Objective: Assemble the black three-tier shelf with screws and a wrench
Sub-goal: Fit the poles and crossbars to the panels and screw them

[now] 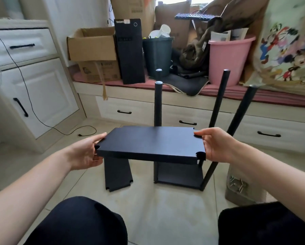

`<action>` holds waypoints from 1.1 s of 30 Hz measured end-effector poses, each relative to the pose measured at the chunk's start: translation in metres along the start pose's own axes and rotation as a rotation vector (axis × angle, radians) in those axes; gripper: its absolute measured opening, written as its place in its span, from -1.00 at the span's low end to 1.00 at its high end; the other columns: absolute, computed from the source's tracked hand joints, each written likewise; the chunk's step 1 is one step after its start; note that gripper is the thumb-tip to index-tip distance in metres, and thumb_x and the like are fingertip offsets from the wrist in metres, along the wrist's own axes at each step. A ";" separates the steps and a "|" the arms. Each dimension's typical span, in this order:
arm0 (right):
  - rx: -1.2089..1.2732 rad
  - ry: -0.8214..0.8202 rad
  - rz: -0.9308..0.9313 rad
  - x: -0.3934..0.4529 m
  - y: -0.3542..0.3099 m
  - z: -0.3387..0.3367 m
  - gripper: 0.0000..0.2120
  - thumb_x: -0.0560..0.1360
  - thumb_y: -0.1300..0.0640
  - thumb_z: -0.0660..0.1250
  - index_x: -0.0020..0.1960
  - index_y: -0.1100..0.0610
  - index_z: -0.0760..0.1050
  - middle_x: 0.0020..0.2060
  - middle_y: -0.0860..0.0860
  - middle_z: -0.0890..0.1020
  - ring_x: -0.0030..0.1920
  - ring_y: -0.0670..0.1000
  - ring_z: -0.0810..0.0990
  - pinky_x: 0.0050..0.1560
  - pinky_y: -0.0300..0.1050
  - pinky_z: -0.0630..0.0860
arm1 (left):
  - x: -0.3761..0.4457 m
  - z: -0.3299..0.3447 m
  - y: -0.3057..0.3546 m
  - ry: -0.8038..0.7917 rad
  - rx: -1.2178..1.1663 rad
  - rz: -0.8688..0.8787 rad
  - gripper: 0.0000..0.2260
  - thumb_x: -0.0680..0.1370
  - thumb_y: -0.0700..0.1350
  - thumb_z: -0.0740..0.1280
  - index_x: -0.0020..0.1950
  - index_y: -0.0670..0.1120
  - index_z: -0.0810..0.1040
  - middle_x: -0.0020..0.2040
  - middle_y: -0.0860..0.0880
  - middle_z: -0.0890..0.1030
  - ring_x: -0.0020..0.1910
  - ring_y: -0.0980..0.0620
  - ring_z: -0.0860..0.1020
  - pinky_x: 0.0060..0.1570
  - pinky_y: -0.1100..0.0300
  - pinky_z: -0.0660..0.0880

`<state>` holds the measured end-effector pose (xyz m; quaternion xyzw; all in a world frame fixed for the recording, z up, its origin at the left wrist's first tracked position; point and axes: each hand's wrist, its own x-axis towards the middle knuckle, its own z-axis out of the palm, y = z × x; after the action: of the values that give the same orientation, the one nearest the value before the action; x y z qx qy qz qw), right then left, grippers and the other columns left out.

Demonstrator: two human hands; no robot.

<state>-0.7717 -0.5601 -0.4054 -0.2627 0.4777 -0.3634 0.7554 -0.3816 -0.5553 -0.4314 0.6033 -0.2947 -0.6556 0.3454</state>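
We hold the black shelf board point(150, 145) level above the floor, left hand point(85, 152) and right hand point(217, 145) each grasping an end, and should align its corner notches with the upright poles point(157, 103).

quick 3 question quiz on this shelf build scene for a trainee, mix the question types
1. True or false: the black board is held at both short ends, by the left hand and the right hand.
2. How many black poles rise from the bottom shelf?
A. two B. four C. six
3. Fill in: a spare board lies on the ____.

Key: 1 true; 2 B; 3 floor
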 end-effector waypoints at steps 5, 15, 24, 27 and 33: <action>-0.033 0.074 -0.053 -0.027 -0.023 -0.012 -0.66 0.52 0.16 0.35 0.27 0.23 0.45 -0.10 0.14 0.70 -0.25 0.11 0.73 -0.43 -0.11 0.61 | -0.017 0.035 0.024 0.022 0.008 0.198 -0.81 0.54 0.07 0.43 -0.02 -0.03 0.57 -0.32 0.02 0.61 -0.43 0.09 0.57 -0.44 0.23 0.53; -0.063 0.248 -0.352 -0.076 -0.086 -0.027 -0.85 0.51 0.33 0.37 0.08 0.29 0.53 -0.27 0.15 0.71 -0.32 0.05 0.72 -0.34 -0.08 0.67 | -0.042 0.099 0.088 0.069 -0.018 0.479 -0.81 0.53 0.03 0.45 -0.01 -0.06 0.57 -0.36 0.04 0.60 -0.34 0.06 0.53 -0.34 0.19 0.49; -0.261 0.467 -0.549 -0.076 -0.170 -0.032 -0.82 0.50 0.17 0.46 0.02 0.21 0.52 -0.19 0.06 0.62 -0.50 -0.10 0.64 -0.50 -0.25 0.55 | -0.026 0.148 0.161 0.040 0.098 0.556 -0.82 0.54 0.00 0.45 -0.06 -0.08 0.53 -0.44 0.03 0.50 -0.53 0.09 0.41 -0.50 0.25 0.43; -0.367 0.522 -0.528 -0.064 -0.198 -0.038 -0.81 0.49 0.11 0.47 -0.02 0.16 0.50 -0.24 0.04 0.60 -0.53 -0.07 0.63 -0.48 -0.09 0.62 | -0.010 0.159 0.182 0.017 0.138 0.556 -0.83 0.56 0.00 0.43 -0.07 -0.07 0.52 -0.46 0.04 0.49 -0.55 0.11 0.35 -0.53 0.30 0.35; -0.366 0.548 -0.483 -0.022 -0.233 -0.051 -0.87 0.49 0.15 0.46 -0.14 0.14 0.52 -0.21 0.05 0.61 -0.41 -0.05 0.63 -0.54 -0.27 0.53 | 0.028 0.178 0.211 0.019 0.207 0.547 -0.82 0.59 0.00 0.39 -0.11 -0.06 0.49 -0.46 0.02 0.46 -0.54 0.12 0.30 -0.53 0.34 0.29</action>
<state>-0.8935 -0.6843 -0.2407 -0.3906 0.6429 -0.4959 0.4339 -0.5388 -0.7070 -0.2613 0.5397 -0.5085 -0.4990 0.4486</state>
